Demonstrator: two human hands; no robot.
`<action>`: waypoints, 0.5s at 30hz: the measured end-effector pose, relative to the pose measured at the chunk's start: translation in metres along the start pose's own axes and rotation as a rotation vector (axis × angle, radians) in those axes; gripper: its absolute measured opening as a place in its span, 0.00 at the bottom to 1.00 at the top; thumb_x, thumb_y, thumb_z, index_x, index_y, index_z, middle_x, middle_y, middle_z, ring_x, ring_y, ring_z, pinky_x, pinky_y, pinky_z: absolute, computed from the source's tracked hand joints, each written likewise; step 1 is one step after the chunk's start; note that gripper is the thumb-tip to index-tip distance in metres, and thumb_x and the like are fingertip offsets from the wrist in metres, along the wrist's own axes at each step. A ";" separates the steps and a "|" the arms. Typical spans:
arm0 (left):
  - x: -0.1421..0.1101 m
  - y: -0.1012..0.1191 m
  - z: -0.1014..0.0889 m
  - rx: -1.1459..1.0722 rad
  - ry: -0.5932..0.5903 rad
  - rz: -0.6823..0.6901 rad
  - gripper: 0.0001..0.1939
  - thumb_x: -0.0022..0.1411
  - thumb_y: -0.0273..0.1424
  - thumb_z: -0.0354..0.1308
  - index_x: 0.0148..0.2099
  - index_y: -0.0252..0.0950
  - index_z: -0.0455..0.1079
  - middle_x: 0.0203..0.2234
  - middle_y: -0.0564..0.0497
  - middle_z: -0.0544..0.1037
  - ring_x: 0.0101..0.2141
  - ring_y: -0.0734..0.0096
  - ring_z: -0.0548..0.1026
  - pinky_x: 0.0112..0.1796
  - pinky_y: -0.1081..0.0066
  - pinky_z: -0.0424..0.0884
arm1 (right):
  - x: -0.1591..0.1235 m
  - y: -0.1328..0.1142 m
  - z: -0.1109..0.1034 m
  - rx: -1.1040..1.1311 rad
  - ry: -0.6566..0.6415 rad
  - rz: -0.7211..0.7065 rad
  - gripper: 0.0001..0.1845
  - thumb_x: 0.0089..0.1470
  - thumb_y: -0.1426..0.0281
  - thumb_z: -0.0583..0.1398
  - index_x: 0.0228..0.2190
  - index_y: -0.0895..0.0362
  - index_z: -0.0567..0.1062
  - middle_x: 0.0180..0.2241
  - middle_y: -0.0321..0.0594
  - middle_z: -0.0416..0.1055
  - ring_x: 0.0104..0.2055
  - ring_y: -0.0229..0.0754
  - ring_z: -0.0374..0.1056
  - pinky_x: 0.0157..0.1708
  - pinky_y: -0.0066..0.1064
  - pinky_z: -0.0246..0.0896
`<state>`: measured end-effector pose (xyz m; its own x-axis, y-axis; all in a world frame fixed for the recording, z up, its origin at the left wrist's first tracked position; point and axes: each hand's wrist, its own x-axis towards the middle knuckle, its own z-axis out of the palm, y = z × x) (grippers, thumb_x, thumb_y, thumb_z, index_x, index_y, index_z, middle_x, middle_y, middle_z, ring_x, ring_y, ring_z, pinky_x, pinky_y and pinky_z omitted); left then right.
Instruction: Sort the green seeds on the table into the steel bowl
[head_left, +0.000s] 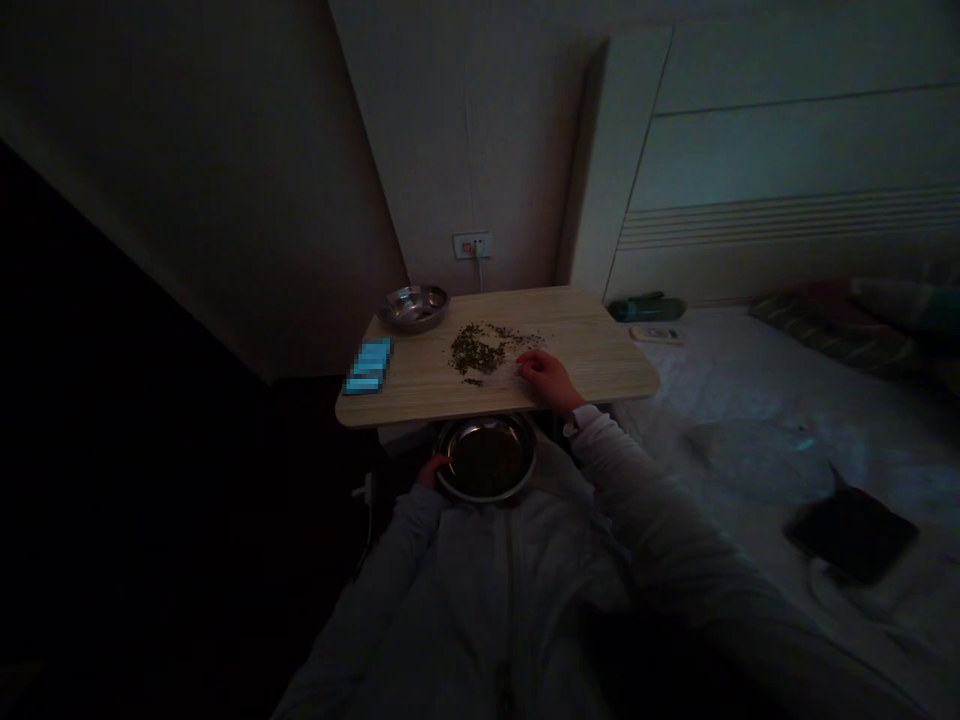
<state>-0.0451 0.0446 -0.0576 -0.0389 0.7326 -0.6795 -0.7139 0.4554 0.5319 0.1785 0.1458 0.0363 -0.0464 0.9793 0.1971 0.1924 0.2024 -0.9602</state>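
A small wooden table stands in front of me in a dim room. A heap of small dark green bits lies on its middle. My right hand rests on the table just right of the heap, fingers curled over a pale smear that I cannot make out. Below the table's near edge my left hand grips the left rim of a round metal bowl, which holds dark contents.
A second, empty metal bowl sits at the table's back left corner. A blue blurred rectangle lies at the left edge. On the bed to the right are a green bottle, a remote and a dark flat object. A wall socket is behind.
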 end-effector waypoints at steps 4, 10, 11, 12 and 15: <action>-0.009 0.002 0.010 0.102 0.116 0.031 0.10 0.43 0.18 0.54 0.25 0.34 0.73 0.11 0.52 0.73 0.22 0.62 0.76 0.33 0.64 0.72 | -0.001 -0.002 0.002 -0.046 0.000 -0.011 0.09 0.39 0.71 0.56 0.28 0.58 0.70 0.21 0.31 0.68 0.27 0.35 0.64 0.34 0.29 0.59; -0.017 0.002 0.014 0.072 0.086 -0.003 0.08 0.45 0.19 0.53 0.23 0.33 0.72 0.11 0.50 0.73 0.18 0.64 0.74 0.30 0.64 0.72 | 0.001 0.004 0.002 -0.104 0.069 -0.027 0.09 0.40 0.72 0.55 0.28 0.57 0.70 0.22 0.32 0.68 0.27 0.35 0.63 0.34 0.30 0.59; -0.018 0.002 0.014 0.074 0.080 -0.005 0.08 0.45 0.19 0.53 0.22 0.34 0.72 0.11 0.50 0.73 0.17 0.66 0.73 0.29 0.65 0.72 | 0.002 0.006 0.002 -0.108 0.085 -0.033 0.09 0.40 0.72 0.55 0.29 0.57 0.70 0.23 0.32 0.68 0.28 0.35 0.63 0.35 0.30 0.59; -0.019 0.002 0.014 0.079 0.080 -0.003 0.09 0.46 0.19 0.53 0.21 0.34 0.71 0.10 0.51 0.73 0.16 0.67 0.72 0.27 0.67 0.72 | 0.002 0.006 0.002 -0.111 0.098 -0.035 0.09 0.40 0.71 0.55 0.29 0.57 0.70 0.23 0.32 0.68 0.28 0.35 0.63 0.35 0.30 0.59; -0.021 0.004 0.016 0.086 0.084 0.012 0.10 0.46 0.18 0.52 0.20 0.35 0.69 0.09 0.54 0.71 0.14 0.71 0.70 0.25 0.70 0.71 | 0.004 0.007 0.003 -0.091 0.111 -0.026 0.10 0.41 0.70 0.55 0.30 0.57 0.70 0.23 0.32 0.68 0.27 0.36 0.63 0.36 0.31 0.59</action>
<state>-0.0356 0.0388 -0.0328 -0.1076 0.6951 -0.7108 -0.6504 0.4916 0.5791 0.1768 0.1507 0.0301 0.0556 0.9673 0.2477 0.2809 0.2229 -0.9335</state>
